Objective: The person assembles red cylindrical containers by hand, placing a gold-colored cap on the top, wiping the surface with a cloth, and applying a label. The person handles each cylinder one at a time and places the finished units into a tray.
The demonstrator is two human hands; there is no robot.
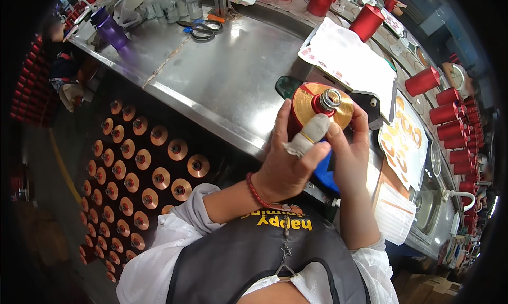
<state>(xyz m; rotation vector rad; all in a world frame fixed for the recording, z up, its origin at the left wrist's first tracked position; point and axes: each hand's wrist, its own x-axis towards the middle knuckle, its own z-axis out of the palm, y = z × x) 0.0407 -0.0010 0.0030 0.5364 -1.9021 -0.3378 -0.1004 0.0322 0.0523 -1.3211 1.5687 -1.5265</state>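
Observation:
I hold a red bottle (pixel 324 113) with a wide gold top and a ringed metal neck, tilted so its top faces me. My left hand (pixel 280 164), with a red bead bracelet at its wrist, wraps the near left side. A white cloth finger cover (pixel 312 132) on its thumb rests on the gold top. My right hand (pixel 349 148) grips the right side, its thumb tip on the gold near the neck. The bottle's lower body is mostly hidden. A sheet with gold ring shapes (pixel 405 137) lies to the right.
A steel table (pixel 227 71) carries scissors (pixel 202 31), a purple water bottle (pixel 109 29) and white paper (pixel 346 50). Many similar bottles (pixel 179 189) stand in rows at lower left. Red bottles (pixel 423 81) line a conveyor at right. A sink (pixel 426 211) is beyond my right arm.

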